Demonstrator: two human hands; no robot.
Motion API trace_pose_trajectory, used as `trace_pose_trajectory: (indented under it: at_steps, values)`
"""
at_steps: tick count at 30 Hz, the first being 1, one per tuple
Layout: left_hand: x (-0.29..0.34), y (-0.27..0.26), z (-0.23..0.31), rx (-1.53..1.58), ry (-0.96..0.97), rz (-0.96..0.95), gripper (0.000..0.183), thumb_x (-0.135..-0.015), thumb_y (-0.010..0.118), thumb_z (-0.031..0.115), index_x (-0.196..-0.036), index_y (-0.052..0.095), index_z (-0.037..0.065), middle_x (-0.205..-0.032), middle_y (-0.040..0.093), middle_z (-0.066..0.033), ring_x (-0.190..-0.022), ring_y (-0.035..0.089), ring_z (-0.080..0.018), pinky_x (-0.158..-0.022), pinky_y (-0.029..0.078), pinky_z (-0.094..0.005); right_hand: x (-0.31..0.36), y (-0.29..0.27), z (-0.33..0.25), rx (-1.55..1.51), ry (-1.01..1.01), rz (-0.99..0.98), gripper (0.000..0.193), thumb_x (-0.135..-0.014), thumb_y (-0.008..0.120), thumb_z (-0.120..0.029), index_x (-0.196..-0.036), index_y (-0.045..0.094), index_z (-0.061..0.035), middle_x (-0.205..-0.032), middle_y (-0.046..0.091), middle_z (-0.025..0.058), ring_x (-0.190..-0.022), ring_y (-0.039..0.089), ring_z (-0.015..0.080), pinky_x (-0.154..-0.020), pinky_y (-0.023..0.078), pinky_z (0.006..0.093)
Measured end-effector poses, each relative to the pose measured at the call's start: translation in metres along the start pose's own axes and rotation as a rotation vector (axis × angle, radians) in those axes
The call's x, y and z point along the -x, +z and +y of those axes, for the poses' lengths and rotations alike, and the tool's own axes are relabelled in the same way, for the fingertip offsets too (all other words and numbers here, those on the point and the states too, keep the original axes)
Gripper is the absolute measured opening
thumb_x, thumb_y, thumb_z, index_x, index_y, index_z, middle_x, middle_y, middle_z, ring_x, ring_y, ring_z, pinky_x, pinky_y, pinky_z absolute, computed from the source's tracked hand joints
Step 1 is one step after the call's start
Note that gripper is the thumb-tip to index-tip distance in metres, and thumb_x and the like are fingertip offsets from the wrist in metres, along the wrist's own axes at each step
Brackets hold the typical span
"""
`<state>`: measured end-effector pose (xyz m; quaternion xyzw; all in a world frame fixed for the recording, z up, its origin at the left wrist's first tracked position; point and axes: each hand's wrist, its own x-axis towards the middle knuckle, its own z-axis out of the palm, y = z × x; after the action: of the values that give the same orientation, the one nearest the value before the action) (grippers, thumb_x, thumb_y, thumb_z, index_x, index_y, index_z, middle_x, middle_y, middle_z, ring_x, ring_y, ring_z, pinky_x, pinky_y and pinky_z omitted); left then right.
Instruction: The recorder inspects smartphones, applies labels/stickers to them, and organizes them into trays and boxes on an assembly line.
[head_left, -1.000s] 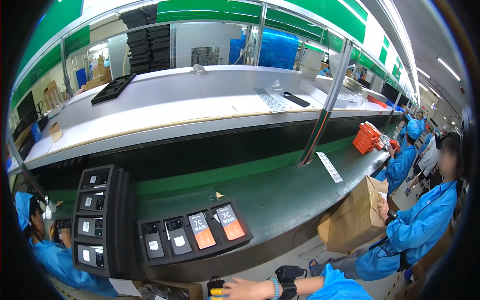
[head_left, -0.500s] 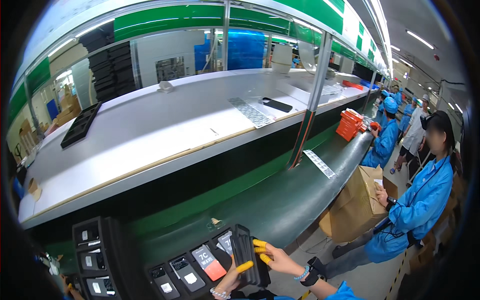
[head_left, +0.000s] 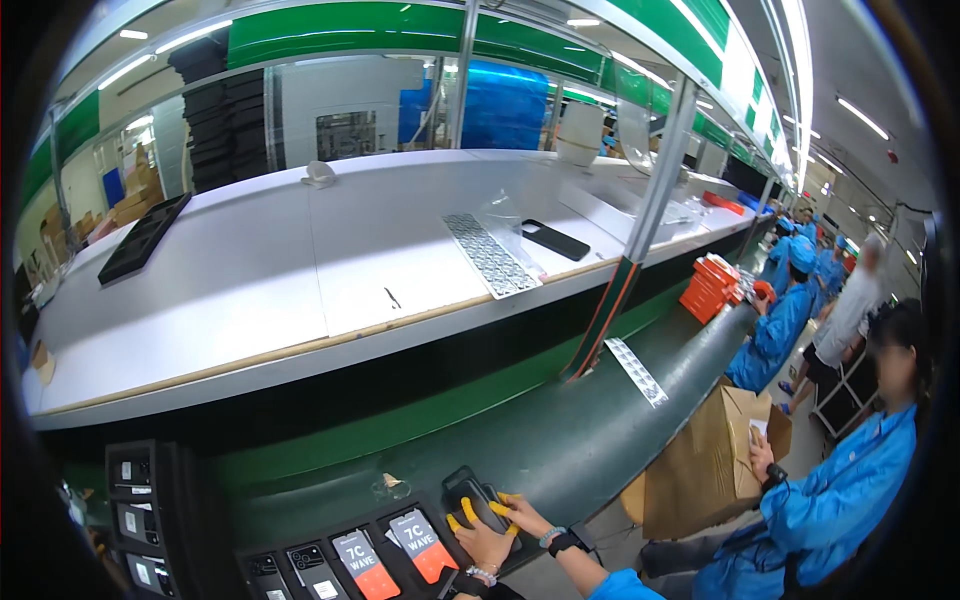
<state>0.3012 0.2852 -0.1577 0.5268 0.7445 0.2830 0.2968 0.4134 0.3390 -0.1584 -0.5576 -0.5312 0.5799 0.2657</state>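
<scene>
At the bottom centre, yellow finger covers sit on the fingertips of both my hands. My left hand (head_left: 484, 542) is closed on the near left side of a black phone case (head_left: 463, 487), which seems to have another dark piece under it. From the right, my right hand (head_left: 524, 514) grips the same case by its edge. Just left of my hands lies a black foam tray (head_left: 378, 535). Its slots hold dark phones (head_left: 315, 570) and grey-and-orange printed cards (head_left: 430, 545). The palms and the case's underside are hidden.
More foam trays with phones (head_left: 140, 520) stand at the lower left. A green conveyor belt (head_left: 560, 450) runs past, bearing a label strip (head_left: 636, 372). Beyond is a white bench (head_left: 370, 250) with another black case (head_left: 556, 240). A co-worker (head_left: 840, 490) holds a cardboard box (head_left: 700, 465) at right.
The black case was held up on edge between my hands; now it lies flatter and lower beside the tray. A second printed card shows more fully. The view has shifted slightly right.
</scene>
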Motion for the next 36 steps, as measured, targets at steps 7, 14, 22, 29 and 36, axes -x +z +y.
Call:
trace_pose_trajectory:
  at_steps: [7,14,22,29,36]
  values:
    - [0.009,0.002,0.026,0.054,-0.025,0.183,0.104,-0.057,0.081,0.037,-0.14,0.025,0.008,-0.132,0.024,-0.0371,-0.12,0.032,-0.0505,-0.098,0.036,-0.0485,-0.079,-0.016,-0.001,0.034,-0.343,0.126,0.033,-0.092,0.051,-0.014,-0.121,0.055,0.0,-0.105,0.065,0.0134,-0.098,0.062,0.0227,-0.088,0.045,0.0293]
    - [0.013,0.003,0.042,0.087,-0.165,0.094,0.104,-0.054,0.081,0.037,-0.14,0.027,0.015,-0.139,0.019,-0.027,-0.114,0.043,-0.0427,-0.086,0.046,-0.0463,-0.152,-0.006,0.03,-0.019,-0.092,-0.186,0.031,-0.088,0.049,0.001,-0.118,0.057,0.0033,-0.104,0.065,0.0095,-0.085,0.064,0.0147,-0.075,0.05,0.0241]
    - [0.038,0.002,0.048,0.136,0.024,0.198,0.094,-0.063,0.08,0.028,-0.141,0.028,0.016,-0.138,0.023,-0.0333,-0.123,0.034,-0.0497,-0.1,0.037,-0.0467,-0.064,-0.009,-0.026,0.114,-0.283,0.222,0.035,-0.079,0.047,0.006,-0.108,0.065,-0.0017,-0.091,0.068,0.0127,-0.082,0.065,0.0236,-0.075,0.05,0.0302]
    - [0.042,0.015,0.036,0.142,0.147,0.133,0.086,-0.075,0.073,0.03,-0.14,0.025,0.002,-0.14,0.021,-0.0346,-0.127,0.027,-0.05,-0.107,0.027,-0.0481,-0.002,-0.02,0.047,0.171,0.025,0.391,0.054,-0.092,0.048,-0.036,-0.134,0.039,-0.0034,-0.125,0.045,0.0273,-0.115,0.047,0.0427,-0.097,0.037,0.0433]
    - [0.034,0.027,-0.015,0.446,0.098,0.148,0.079,-0.087,0.061,0.03,-0.141,0.017,-0.005,-0.142,0.021,-0.0288,-0.133,0.021,-0.0427,-0.111,0.019,-0.0437,0.02,-0.006,0.053,0.223,0.102,0.077,0.072,-0.086,0.06,-0.038,-0.134,0.03,0.0067,-0.128,0.041,0.0276,-0.127,0.033,0.0379,-0.105,0.028,0.0409]
